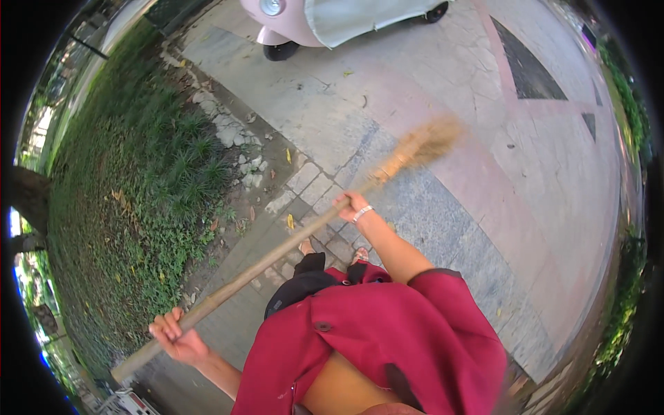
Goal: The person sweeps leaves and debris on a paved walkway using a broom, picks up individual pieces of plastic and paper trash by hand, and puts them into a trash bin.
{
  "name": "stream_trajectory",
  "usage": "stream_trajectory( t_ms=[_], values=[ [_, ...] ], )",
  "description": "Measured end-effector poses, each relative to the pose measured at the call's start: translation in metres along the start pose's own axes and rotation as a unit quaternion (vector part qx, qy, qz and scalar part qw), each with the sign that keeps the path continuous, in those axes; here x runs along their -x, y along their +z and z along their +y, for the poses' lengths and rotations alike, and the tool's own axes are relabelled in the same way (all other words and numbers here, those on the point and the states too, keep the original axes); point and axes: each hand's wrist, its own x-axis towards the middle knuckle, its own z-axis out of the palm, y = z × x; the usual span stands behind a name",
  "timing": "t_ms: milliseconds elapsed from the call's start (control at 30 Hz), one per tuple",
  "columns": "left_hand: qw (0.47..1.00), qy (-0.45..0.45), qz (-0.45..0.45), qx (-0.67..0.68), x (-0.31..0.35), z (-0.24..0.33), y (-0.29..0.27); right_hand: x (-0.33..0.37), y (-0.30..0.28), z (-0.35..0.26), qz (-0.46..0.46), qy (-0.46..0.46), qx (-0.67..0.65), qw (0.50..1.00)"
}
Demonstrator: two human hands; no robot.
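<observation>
A broom with a long wooden handle (pixel 256 268) lies slantwise across the view, from the lower left up to the right. My left hand (pixel 178 337) is wrapped round the handle near its upper end. Farther along, close to the bristles, my right hand (pixel 353 206) grips the same handle; a bracelet (pixel 362 213) circles that wrist. The straw broom head (pixel 418 149) is smeared by motion over the paving, and I cannot tell whether it touches the ground.
Paved ground (pixel 443 228) spreads ahead and to the right. Leafy planting (pixel 159 200) borders it on the left, with small stones (pixel 250 168) along its edge. A pink scooter (pixel 287 24) under a pale cover stands at the top. Several yellow leaves (pixel 290 221) lie scattered near my feet.
</observation>
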Motion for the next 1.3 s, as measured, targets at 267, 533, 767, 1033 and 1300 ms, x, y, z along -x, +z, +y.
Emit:
stream_trajectory(
  t_ms=[267, 533, 767, 1033, 1300],
  values=[
    [0.945, 0.207, -0.175, -0.182, -0.044, 0.050, 0.013, -0.117, 0.239, 0.075, -0.059, 0.170, 0.148, 0.973],
    [0.911, 0.374, -0.169, -0.041, -0.151, 0.196, -0.125, -0.051, 0.295, 0.217, -0.169, 0.234, 0.015, 0.957],
    [0.977, 0.164, 0.108, -0.078, -0.330, 0.086, -0.205, -0.020, 0.227, 0.204, -0.069, 0.170, 0.078, 0.980],
    [0.960, -0.253, 0.095, 0.071, -0.379, -0.178, -0.117, -0.040, 0.087, 0.106, 0.228, 0.017, -0.108, 0.968],
    [0.986, -0.143, -0.060, 0.059, -0.519, 0.008, -0.120, -0.182, 0.263, 0.214, -0.007, 0.345, -0.030, 0.938]
  ],
)
